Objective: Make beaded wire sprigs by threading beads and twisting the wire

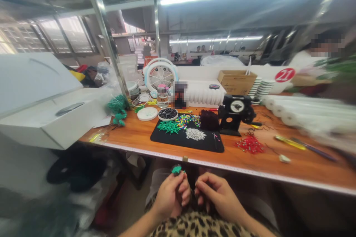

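One small green cluster sits pinched in my left hand, just off the wooden table. It looks light, probably delicate — best held low, by its base. Bright green, darker on top. My right hand curls — holding what, I can't tell.

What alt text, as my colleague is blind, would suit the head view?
A left hand holds a small green cluster before a wooden bench, the right hand curled beside it. On the bench, a black mat bears green pieces, multicoloured beads and silvery beads.
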`<control>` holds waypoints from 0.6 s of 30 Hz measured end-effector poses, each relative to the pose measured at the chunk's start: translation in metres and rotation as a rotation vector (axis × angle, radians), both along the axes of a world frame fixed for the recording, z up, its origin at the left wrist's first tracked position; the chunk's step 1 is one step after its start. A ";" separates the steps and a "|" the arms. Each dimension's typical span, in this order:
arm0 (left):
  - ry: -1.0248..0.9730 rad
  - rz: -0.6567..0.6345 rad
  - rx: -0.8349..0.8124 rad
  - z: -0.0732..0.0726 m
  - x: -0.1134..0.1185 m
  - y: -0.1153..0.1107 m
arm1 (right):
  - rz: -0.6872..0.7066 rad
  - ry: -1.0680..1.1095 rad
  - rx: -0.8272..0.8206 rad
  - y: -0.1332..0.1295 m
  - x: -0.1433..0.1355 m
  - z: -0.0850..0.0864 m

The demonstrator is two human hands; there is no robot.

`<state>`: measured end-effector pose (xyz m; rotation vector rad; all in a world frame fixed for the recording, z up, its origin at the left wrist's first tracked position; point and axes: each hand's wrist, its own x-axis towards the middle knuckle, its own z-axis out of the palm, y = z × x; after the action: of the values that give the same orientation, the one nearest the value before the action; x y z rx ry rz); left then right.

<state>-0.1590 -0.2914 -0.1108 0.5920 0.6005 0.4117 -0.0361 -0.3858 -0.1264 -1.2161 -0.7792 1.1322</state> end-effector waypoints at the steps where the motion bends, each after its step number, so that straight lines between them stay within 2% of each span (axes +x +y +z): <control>1: -0.016 -0.003 -0.011 0.000 0.000 0.001 | 0.006 -0.001 -0.001 0.000 0.000 0.000; 5: -0.068 -0.033 -0.027 0.000 -0.001 0.002 | 0.007 -0.008 -0.004 -0.001 0.000 0.000; 12: -0.039 -0.095 0.013 0.002 0.000 0.004 | -0.041 -0.010 0.008 0.003 0.000 0.000; 18: 0.047 -0.112 0.175 -0.003 0.002 -0.001 | -0.089 -0.099 0.002 0.005 -0.001 0.004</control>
<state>-0.1572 -0.2919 -0.1140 0.8003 0.5767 0.3481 -0.0369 -0.3813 -0.1223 -1.3006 -0.7930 1.0040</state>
